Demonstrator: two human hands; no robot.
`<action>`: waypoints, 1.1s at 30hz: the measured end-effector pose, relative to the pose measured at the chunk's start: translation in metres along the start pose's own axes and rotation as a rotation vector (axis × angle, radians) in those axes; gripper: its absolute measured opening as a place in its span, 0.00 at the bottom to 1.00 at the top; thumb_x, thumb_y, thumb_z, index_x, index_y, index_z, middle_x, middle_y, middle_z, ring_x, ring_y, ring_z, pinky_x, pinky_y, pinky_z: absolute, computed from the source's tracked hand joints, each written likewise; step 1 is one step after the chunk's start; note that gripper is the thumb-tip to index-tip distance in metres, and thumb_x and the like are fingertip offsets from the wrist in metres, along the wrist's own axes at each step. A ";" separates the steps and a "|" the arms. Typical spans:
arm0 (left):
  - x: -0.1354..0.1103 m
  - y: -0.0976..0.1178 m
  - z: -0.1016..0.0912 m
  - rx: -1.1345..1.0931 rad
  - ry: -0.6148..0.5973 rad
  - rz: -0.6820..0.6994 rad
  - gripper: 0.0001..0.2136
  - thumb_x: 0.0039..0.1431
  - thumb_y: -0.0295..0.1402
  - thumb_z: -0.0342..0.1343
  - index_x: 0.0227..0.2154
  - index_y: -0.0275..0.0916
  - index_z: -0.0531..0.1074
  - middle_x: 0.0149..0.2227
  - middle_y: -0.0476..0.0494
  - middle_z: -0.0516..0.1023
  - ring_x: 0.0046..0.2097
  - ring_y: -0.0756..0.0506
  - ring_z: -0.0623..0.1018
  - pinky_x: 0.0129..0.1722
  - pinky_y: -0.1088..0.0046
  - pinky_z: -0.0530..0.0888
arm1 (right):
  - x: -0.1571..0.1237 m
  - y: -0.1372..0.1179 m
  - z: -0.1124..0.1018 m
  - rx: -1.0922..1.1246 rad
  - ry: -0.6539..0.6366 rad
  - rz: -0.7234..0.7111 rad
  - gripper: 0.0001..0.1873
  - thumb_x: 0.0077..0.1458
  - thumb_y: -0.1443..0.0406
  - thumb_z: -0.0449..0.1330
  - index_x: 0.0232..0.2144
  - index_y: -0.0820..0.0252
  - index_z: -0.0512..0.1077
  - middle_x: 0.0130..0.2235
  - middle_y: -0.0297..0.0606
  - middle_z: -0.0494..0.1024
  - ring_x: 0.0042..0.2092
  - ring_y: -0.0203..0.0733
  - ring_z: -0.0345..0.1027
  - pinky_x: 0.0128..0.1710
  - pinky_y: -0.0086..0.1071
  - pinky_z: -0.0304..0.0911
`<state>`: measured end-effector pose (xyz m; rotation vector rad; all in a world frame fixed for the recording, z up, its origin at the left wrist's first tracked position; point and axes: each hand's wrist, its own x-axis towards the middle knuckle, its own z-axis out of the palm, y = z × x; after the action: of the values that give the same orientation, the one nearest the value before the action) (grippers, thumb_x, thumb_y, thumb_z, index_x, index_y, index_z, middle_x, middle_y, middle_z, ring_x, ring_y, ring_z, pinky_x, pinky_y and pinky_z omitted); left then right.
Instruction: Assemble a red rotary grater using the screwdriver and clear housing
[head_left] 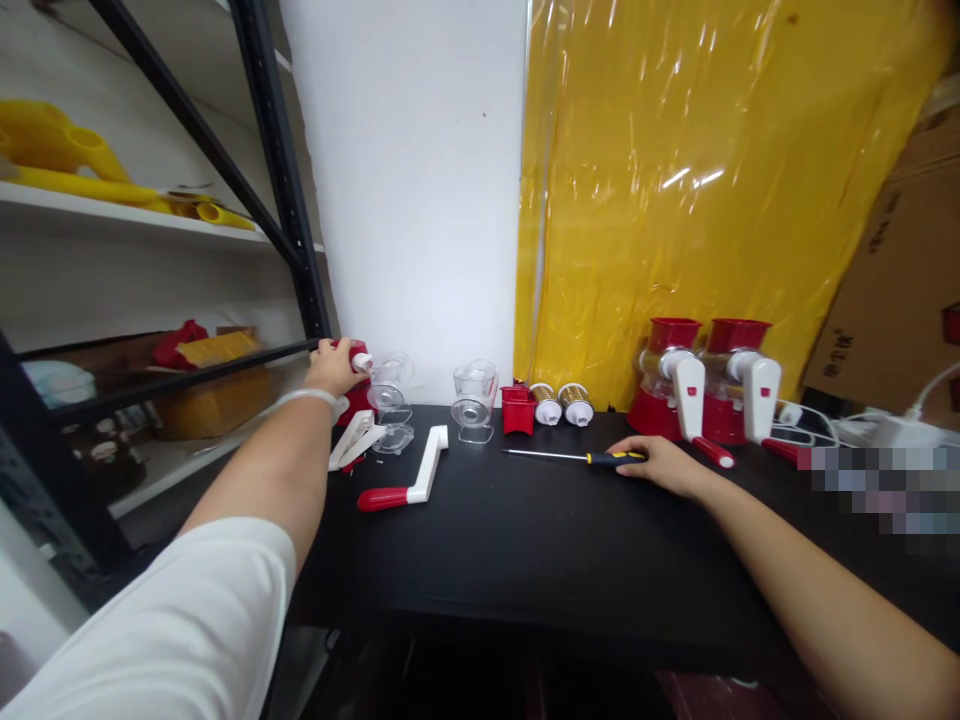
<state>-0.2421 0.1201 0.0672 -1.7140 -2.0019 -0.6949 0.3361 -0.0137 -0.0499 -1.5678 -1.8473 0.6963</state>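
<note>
On the far left of the black table, my left hand (334,368) is closed over the top of a red grater base (357,408) with a white hub. My right hand (654,464) has its fingers round the yellow-and-black handle of a screwdriver (551,456), which lies level with its tip pointing left. Between the hands rests a white crank with a red handle (411,490). White plastic parts (356,440) lie just below the red base. Clear plastic grater bodies stand nearby, one (390,385) beside my left hand and another (474,400) farther right.
Along the back are a red hopper (518,410) and two grater drums (561,403). Two assembled rotary graters (671,380) stand at right, near a white power strip (906,432) with cables. A black-framed shelf (300,250) borders the left, and a cardboard box (892,250) the right.
</note>
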 end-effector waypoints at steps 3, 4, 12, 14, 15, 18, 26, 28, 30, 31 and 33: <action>-0.010 0.007 -0.003 -0.018 0.047 -0.027 0.32 0.49 0.45 0.62 0.56 0.40 0.62 0.59 0.28 0.57 0.58 0.26 0.65 0.54 0.51 0.66 | 0.000 0.001 -0.001 -0.010 0.006 -0.002 0.19 0.42 0.64 0.65 0.40 0.60 0.78 0.44 0.41 0.81 0.48 0.48 0.74 0.54 0.37 0.63; -0.013 0.008 -0.004 -0.034 0.062 -0.036 0.32 0.49 0.44 0.62 0.56 0.40 0.62 0.60 0.28 0.57 0.58 0.26 0.65 0.55 0.51 0.66 | 0.000 0.001 -0.001 -0.011 0.008 -0.008 0.19 0.42 0.64 0.66 0.40 0.60 0.78 0.44 0.41 0.81 0.48 0.48 0.74 0.54 0.38 0.63; -0.017 0.013 -0.054 -0.334 0.449 -0.131 0.32 0.48 0.37 0.67 0.55 0.35 0.61 0.61 0.34 0.51 0.60 0.30 0.56 0.60 0.45 0.59 | 0.002 0.006 0.000 -0.073 0.035 -0.039 0.17 0.43 0.63 0.65 0.39 0.58 0.78 0.42 0.39 0.82 0.46 0.47 0.75 0.52 0.38 0.64; -0.014 0.028 -0.079 -0.402 0.622 -0.071 0.31 0.47 0.36 0.68 0.53 0.34 0.63 0.62 0.37 0.50 0.60 0.30 0.53 0.60 0.42 0.57 | 0.002 0.003 0.002 -0.086 0.038 -0.038 0.16 0.44 0.65 0.65 0.39 0.58 0.78 0.42 0.39 0.82 0.45 0.46 0.75 0.51 0.37 0.65; -0.014 0.039 -0.092 -0.426 0.670 0.038 0.32 0.46 0.35 0.69 0.54 0.36 0.64 0.61 0.39 0.50 0.60 0.32 0.53 0.61 0.43 0.56 | 0.002 0.001 0.003 -0.101 0.047 -0.038 0.15 0.44 0.66 0.64 0.39 0.58 0.78 0.42 0.39 0.82 0.45 0.46 0.75 0.50 0.36 0.65; -0.033 0.086 -0.126 -0.524 0.749 0.358 0.38 0.39 0.30 0.72 0.56 0.41 0.63 0.59 0.40 0.51 0.61 0.34 0.56 0.63 0.47 0.56 | 0.002 -0.005 0.005 -0.165 0.098 -0.035 0.15 0.45 0.68 0.63 0.39 0.59 0.78 0.42 0.40 0.81 0.44 0.45 0.75 0.49 0.36 0.66; -0.190 0.221 -0.098 -0.803 0.138 0.960 0.35 0.50 0.38 0.67 0.60 0.57 0.59 0.60 0.42 0.51 0.64 0.35 0.58 0.63 0.50 0.63 | 0.002 0.002 0.000 -0.234 0.173 -0.072 0.14 0.47 0.67 0.64 0.40 0.61 0.78 0.46 0.42 0.80 0.49 0.47 0.73 0.54 0.38 0.63; -0.208 0.237 -0.074 -0.848 -0.060 1.032 0.34 0.50 0.37 0.67 0.59 0.55 0.61 0.61 0.40 0.51 0.65 0.34 0.58 0.63 0.48 0.63 | 0.003 0.006 -0.003 -0.246 0.205 -0.074 0.14 0.48 0.67 0.64 0.40 0.60 0.78 0.46 0.43 0.80 0.49 0.47 0.73 0.54 0.39 0.63; -0.211 0.243 -0.053 -0.892 -0.172 1.036 0.34 0.47 0.37 0.68 0.58 0.53 0.63 0.59 0.40 0.53 0.65 0.33 0.58 0.64 0.47 0.62 | 0.004 0.010 -0.005 -0.256 0.231 -0.083 0.13 0.49 0.67 0.64 0.40 0.60 0.78 0.45 0.43 0.80 0.49 0.47 0.73 0.55 0.40 0.63; -0.209 0.243 -0.046 -0.906 -0.200 1.022 0.34 0.46 0.37 0.69 0.58 0.52 0.65 0.58 0.39 0.53 0.65 0.33 0.58 0.64 0.46 0.61 | 0.004 0.011 -0.005 -0.262 0.241 -0.090 0.13 0.49 0.67 0.64 0.39 0.59 0.78 0.45 0.42 0.80 0.48 0.46 0.73 0.55 0.40 0.63; -0.202 0.238 -0.035 -0.907 -0.216 1.002 0.34 0.44 0.37 0.70 0.56 0.51 0.67 0.58 0.39 0.53 0.65 0.32 0.58 0.64 0.46 0.60 | 0.005 0.011 -0.004 -0.279 0.259 -0.101 0.12 0.48 0.67 0.64 0.39 0.59 0.78 0.44 0.42 0.79 0.47 0.45 0.73 0.54 0.40 0.63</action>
<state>0.0240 -0.0314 -0.0020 -2.9961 -0.6127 -1.0984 0.3459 -0.0075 -0.0546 -1.6342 -1.8691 0.1826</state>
